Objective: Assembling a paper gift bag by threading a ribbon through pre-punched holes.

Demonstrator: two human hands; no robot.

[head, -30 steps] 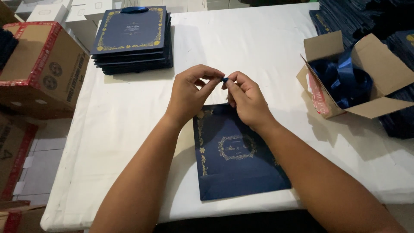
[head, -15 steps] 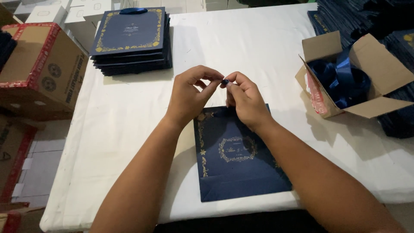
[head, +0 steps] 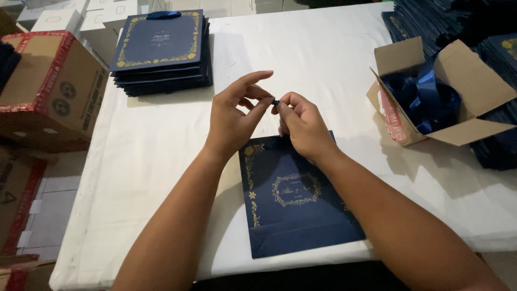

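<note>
At centre of the white surface (head: 323, 59), a flat navy paper bag (head: 293, 199) with gold floral border is laid, its top edge under the right hand (head: 304, 126). A small blue ribbon end (head: 275, 102) is pinched between the fingertips of the left hand (head: 234, 121) and the right hand, both closed on it just above the bag. A stack of finished bags (head: 161, 51) is placed at far left; an open carton of blue ribbon (head: 436, 94) is set at right.

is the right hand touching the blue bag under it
Cannot tell. In the head view the right hand overlaps the bag's top edge, hiding any contact or gap.
</note>
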